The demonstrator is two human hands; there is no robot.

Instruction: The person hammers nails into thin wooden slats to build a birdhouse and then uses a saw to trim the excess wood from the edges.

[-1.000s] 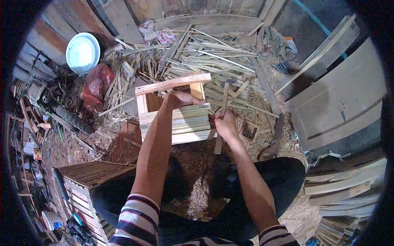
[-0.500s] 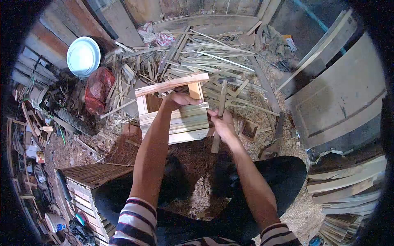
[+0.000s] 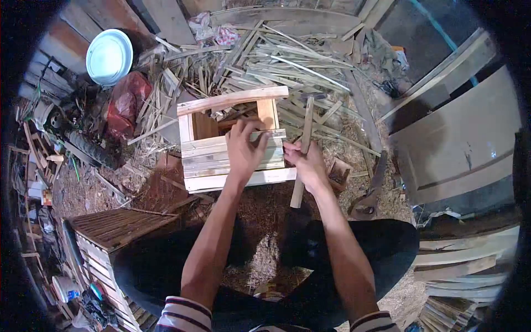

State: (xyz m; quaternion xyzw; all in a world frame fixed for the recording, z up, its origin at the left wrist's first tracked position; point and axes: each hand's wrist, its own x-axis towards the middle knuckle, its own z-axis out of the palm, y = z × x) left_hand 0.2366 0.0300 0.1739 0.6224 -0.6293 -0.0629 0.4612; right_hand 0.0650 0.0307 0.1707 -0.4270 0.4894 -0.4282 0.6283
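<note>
A small wooden crate [image 3: 207,165] of pale slats is in front of my knees, with an opening below its top rail [image 3: 232,100]. My left hand [image 3: 243,148] is at its near side, fingers curled over the uppermost slat [image 3: 278,134] and thumb against it. Whether a nail is between those fingertips is too small to tell. My right hand [image 3: 310,163] is closed around the wooden handle of a hammer [image 3: 307,124], which is tilted with its dark head away from me. The fingertips of that hand are close to the crate's right edge.
Loose wood strips [image 3: 298,72] are heaped behind the crate. A slatted wooden piece [image 3: 119,226] stands at left, near a white basin [image 3: 109,57] and a red bag [image 3: 128,102]. A handsaw [image 3: 365,205] and a small wooden box [image 3: 338,172] are at right, beside stacked boards [image 3: 464,249].
My left hand has shifted from lying across the slats to curling its fingers at the top slat's right part. The crate sits slightly differently in view; my right hand still holds the hammer.
</note>
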